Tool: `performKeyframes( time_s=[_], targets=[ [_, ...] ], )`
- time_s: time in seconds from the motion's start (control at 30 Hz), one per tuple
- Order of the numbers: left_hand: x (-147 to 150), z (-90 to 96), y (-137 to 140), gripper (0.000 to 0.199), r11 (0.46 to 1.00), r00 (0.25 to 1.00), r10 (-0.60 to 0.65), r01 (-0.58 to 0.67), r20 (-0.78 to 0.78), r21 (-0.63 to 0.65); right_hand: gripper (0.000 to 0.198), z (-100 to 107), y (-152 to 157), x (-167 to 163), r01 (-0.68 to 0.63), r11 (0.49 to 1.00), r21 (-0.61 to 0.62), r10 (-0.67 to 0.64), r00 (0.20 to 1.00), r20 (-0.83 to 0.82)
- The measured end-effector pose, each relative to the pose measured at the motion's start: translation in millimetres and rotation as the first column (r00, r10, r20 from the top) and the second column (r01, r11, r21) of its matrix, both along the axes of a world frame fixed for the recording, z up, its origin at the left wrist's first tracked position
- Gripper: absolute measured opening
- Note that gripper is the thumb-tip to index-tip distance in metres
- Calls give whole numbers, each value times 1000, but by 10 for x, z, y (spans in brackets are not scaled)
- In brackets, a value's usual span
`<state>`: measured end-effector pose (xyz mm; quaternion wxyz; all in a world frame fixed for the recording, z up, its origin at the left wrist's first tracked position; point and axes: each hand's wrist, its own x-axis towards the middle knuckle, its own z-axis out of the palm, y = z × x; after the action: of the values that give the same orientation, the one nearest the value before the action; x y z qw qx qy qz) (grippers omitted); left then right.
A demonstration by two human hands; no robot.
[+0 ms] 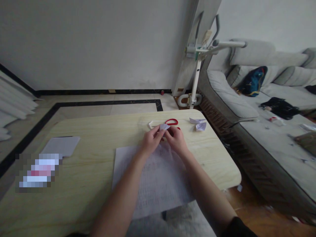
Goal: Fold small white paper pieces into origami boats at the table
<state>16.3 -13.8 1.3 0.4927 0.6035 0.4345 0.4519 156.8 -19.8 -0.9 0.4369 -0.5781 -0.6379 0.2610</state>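
Observation:
A small folded piece of white paper [164, 126] is pinched between the fingers of my left hand [151, 140] and my right hand [176, 138]. Both hands meet over the far edge of a large printed sheet [158, 181], which lies on the wooden table and hangs slightly past its near edge. Just beyond my fingers are red-handled scissors [171, 121], partly hidden by my hands. A small white paper scrap [150, 124] rests left of the scissors. Farther right lie crumpled paper pieces [200, 126].
On the left of the pale wooden table [93, 177] are a white pad [61, 145] and a blurred-out bright object [40, 172]. A grey sofa [276, 138] runs along the right. White exercise equipment [197, 72] stands behind the table, near the wall.

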Motion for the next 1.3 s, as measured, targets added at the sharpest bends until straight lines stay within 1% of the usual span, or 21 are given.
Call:
performKeyframes(
  time_s=[0.07,0.1,0.17,0.23,0.3,0.33,0.4,0.47,0.53,0.63,0.7,0.8,0.9,0.97,1.1,1.3],
  targets=[
    [13,-8,-2,46,999,999,-42,42,11,-11,21,4,-4,2,9,1000,15,-9,1000,10],
    [14,-11,3,48,999,999,-36,37,26,-28,19,14,-12,2,-14,1000,17,14,1000,9],
    [6,-10,22,51,997,997,29,-24,76,-68,16,47,-32,-1,-88,996,7,88,996,-15],
    [-11,1,45,53,988,982,132,-119,132,-100,21,82,-49,-5,-137,991,-1,136,989,-53],
    [-31,19,60,54,977,966,196,-177,167,-117,26,97,-47,-3,-98,995,20,99,989,-113],
    [-39,29,62,54,976,964,201,-181,174,-123,26,95,-39,2,-64,997,40,69,985,-157],
    [-47,42,56,53,979,971,177,-156,163,-133,27,73,-16,17,-27,997,76,46,964,-261],
    [-43,43,43,49,983,982,135,-116,131,-141,31,43,4,30,-46,994,97,76,940,-332],
    [-33,35,29,47,987,991,96,-83,89,-138,35,22,10,34,-92,990,106,122,935,-334],
    [-25,17,19,45,992,997,39,-32,63,-122,34,17,1,24,-124,984,127,156,948,-278],
    [-30,8,19,42,992,995,-4,17,102,-126,31,25,-3,20,-114,986,121,144,950,-278],
    [-43,-1,23,45,988,980,-56,82,191,-131,33,39,4,24,-113,990,80,133,931,-341],
    [-49,-5,26,46,985,966,-50,89,253,-145,33,35,18,32,-129,990,52,139,907,-398],
    [-50,-8,28,42,984,963,-28,73,268,-161,31,20,25,32,-111,992,64,127,912,-390],
    [-57,-19,40,36,986,974,-11,49,228,-161,24,-6,25,21,-46,992,121,80,953,-293],
    [-70,-22,55,37,988,985,-20,46,171,-146,16,12,-8,12,-11,988,154,38,984,-173]
  ],
)
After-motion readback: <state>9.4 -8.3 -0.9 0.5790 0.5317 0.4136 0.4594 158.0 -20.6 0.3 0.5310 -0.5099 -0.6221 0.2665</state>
